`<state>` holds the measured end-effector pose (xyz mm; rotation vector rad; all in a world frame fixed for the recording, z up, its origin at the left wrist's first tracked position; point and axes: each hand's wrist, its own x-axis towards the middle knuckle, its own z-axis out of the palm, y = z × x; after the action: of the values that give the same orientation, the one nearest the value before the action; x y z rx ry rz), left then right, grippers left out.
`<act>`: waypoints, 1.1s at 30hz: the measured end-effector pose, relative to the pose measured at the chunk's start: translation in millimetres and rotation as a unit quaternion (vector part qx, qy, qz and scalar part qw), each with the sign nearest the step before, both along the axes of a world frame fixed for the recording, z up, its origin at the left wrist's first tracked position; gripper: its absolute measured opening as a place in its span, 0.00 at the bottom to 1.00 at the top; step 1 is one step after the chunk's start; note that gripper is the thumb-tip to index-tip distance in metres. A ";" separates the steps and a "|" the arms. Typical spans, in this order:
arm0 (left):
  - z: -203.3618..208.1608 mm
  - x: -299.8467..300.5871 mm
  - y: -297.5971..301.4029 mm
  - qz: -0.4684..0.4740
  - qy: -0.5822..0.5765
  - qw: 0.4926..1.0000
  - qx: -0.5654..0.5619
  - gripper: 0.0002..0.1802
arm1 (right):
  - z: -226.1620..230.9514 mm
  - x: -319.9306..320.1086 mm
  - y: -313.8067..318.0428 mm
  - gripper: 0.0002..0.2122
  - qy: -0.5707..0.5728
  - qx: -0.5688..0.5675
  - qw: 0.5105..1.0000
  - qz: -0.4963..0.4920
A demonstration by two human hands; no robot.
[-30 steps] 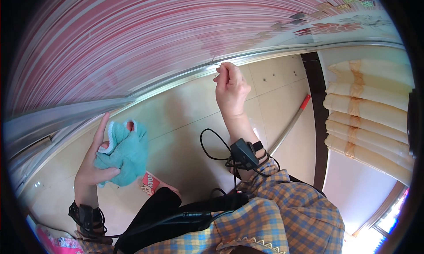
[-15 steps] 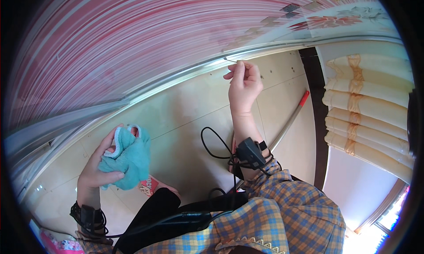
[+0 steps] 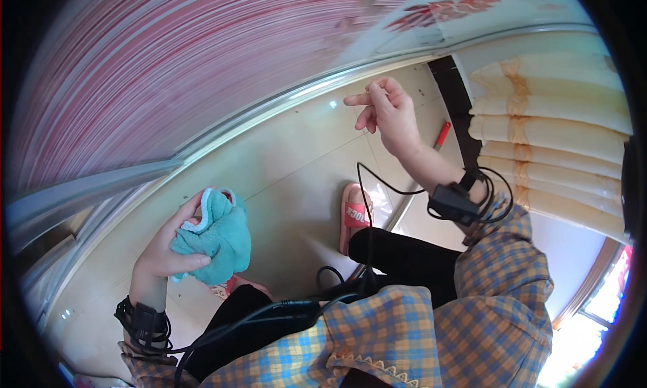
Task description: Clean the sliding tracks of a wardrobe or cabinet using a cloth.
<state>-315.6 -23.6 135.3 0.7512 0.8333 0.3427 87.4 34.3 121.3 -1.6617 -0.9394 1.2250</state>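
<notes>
My left hand [image 3: 173, 246] is wrapped round a bunched teal cloth [image 3: 219, 240] with a pale edge, held above the floor at the left. My right hand [image 3: 387, 113] is raised over the floor just short of the pale metal rail [image 3: 290, 105]. One of its fingers points left, the others are bent and spread apart, and nothing shows between them. The rail runs along the foot of a glossy pink-striped panel [image 3: 175, 64].
Tiled floor [image 3: 290, 172] lies below, with small dark specks. A pole with a red end [image 3: 443, 133] rests near a dark skirting strip [image 3: 458, 98]. A cream curtain [image 3: 552, 132] hangs at right. Black cables [image 3: 364, 192] trail from my wrists. A pink slipper [image 3: 356, 213] is on my foot.
My right hand has drawn back from the rail to the right, its fingers have spread, and the thin dark-tipped stick no longer shows. My left hand with the cloth sits slightly further right.
</notes>
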 end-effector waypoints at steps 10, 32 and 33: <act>27.7 47.8 3.7 0.039 -0.054 0.996 -0.056 0.54 | 40.5 44.6 -9.2 0.08 0.051 -0.052 0.985 0.156; 37.7 211.6 38.4 0.090 -0.082 0.985 -0.124 0.52 | 7.1 108.3 -50.4 0.07 0.315 0.077 0.946 -0.015; 41.2 220.3 39.6 0.085 -0.091 0.987 -0.101 0.53 | 7.2 106.2 -49.8 0.07 0.436 0.088 0.895 -0.015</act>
<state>-95.3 16.0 176.4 0.4533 0.7471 0.4654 193.6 -15.5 128.4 -0.8063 -0.4270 1.5914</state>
